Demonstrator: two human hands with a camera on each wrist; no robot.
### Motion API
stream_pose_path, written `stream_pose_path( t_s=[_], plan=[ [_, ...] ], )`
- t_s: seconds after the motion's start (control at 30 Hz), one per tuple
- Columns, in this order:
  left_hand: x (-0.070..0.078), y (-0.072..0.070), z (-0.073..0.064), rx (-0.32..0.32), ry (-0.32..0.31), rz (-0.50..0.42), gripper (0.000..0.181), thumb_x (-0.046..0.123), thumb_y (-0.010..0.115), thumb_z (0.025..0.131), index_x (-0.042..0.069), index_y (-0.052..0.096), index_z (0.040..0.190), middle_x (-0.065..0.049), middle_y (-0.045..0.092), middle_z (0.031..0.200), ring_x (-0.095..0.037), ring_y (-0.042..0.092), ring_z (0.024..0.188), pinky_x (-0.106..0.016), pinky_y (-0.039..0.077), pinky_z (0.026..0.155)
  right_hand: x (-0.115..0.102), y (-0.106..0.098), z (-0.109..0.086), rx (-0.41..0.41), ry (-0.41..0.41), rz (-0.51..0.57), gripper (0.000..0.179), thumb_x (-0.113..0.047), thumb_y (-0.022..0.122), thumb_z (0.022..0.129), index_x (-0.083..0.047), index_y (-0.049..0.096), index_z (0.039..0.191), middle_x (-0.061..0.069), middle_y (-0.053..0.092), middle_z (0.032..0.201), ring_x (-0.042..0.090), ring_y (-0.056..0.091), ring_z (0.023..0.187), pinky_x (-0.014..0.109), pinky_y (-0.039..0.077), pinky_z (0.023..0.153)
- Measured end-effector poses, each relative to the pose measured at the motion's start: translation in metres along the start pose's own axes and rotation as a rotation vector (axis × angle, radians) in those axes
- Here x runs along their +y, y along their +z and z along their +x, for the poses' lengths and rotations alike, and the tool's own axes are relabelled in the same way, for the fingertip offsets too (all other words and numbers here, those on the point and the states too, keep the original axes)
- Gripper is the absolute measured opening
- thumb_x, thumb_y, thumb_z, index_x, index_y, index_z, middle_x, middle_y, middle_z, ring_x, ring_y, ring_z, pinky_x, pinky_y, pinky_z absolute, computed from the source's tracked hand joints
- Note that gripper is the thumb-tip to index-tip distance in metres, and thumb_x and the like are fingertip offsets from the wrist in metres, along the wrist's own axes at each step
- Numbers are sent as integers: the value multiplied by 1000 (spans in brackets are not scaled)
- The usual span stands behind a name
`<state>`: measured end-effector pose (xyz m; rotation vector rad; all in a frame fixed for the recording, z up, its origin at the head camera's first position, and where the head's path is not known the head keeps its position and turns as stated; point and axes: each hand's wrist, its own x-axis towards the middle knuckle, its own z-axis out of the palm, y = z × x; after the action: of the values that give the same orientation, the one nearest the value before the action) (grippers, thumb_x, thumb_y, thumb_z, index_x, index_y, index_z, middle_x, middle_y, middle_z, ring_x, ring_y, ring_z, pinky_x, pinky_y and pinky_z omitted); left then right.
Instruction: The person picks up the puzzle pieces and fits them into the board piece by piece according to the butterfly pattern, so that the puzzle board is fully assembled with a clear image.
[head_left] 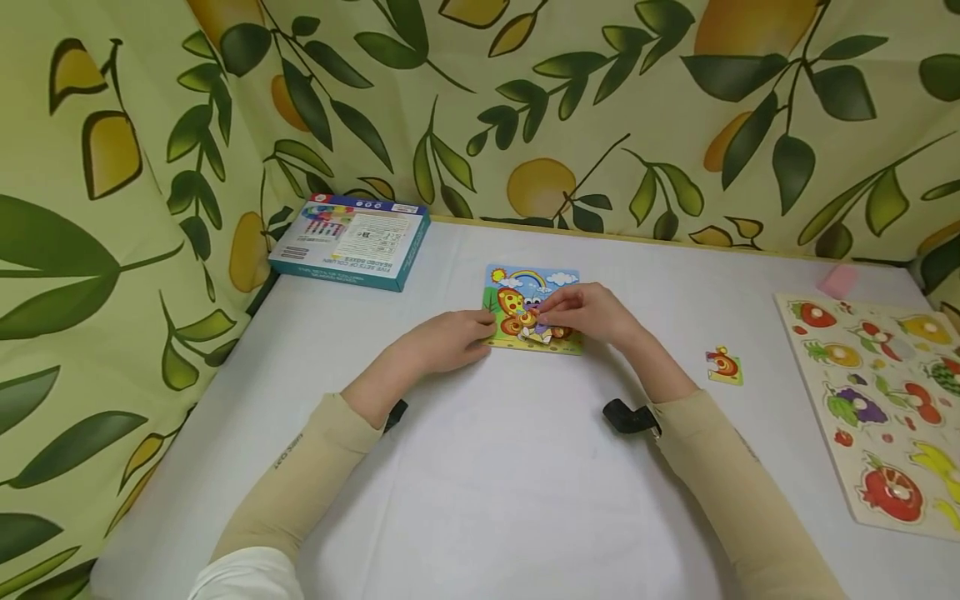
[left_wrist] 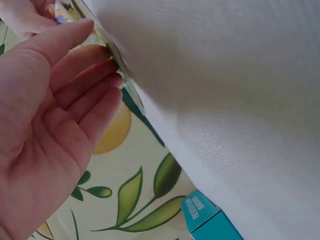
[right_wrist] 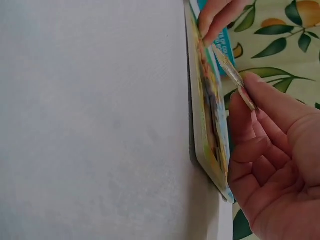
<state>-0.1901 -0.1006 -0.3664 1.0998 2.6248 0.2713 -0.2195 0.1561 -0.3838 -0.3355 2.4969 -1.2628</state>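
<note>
A small jigsaw puzzle board [head_left: 555,277] with a rainbow and butterfly picture lies on the white table. My right hand [head_left: 592,312] is over its right half, pinching a thin puzzle piece [right_wrist: 231,70] between thumb and index finger. In the right wrist view that piece is tilted, raised off the board. My left hand [head_left: 452,340] is at the board's left edge, its fingertips touching there; the left wrist view shows its fingers [left_wrist: 102,100] lightly bent along the edge. A loose puzzle piece [head_left: 725,367], orange and green, lies to the right of my right forearm.
A boxed toy set [head_left: 348,242] lies at the back left. On the right is a wooden fruit peg board [head_left: 847,400], with a pink block [head_left: 838,281] behind it. A fruit-patterned cloth [head_left: 480,125] hangs along the table's back and left.
</note>
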Motion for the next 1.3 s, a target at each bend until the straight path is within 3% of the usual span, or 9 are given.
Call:
stream_pose_path(
  t_s=[0.2,0.67,0.83,0.93,1.13,1.3],
  plan=[
    [0,1,1,-10,-13,-3,42,21,59,99,1,56,136,-13,50,141,-26,48,131,-36,37,108,0,5,8,3,-35,-106,25,-32,74,88,-11,77,101,0,71,86,18,54,81,29,43,66],
    [0,3,4,7,6,-21,39,21,58,99,0,59,131,-14,52,140,-26,50,129,-36,38,107,-12,19,9,49,-46,-182,17,-22,73,89,-9,77,99,4,71,89,19,56,80,29,45,66],
    [0,3,5,13,-6,-52,47,24,57,100,1,51,140,-13,53,140,-24,49,130,-36,37,108,-13,21,11,68,-51,-243,16,-23,73,90,-10,76,97,3,70,87,19,55,80,29,45,68],
    [0,3,5,15,0,-18,52,29,57,100,4,47,144,-11,53,138,-24,50,126,-36,40,105,-14,21,11,80,-47,-260,15,-23,73,89,-10,76,96,4,69,87,20,54,81,31,44,69],
    [1,4,6,1,20,104,58,45,53,99,14,45,147,-5,53,123,-20,50,107,-35,47,89,-13,22,12,85,-60,-288,14,-23,74,89,-10,75,94,5,66,88,21,52,81,31,42,69],
    [2,6,6,0,16,156,57,50,49,99,17,48,146,-3,51,124,-20,48,108,-36,49,84,-14,24,12,90,-54,-284,14,-23,74,89,-10,74,92,4,66,86,20,53,80,32,42,70]
  ],
)
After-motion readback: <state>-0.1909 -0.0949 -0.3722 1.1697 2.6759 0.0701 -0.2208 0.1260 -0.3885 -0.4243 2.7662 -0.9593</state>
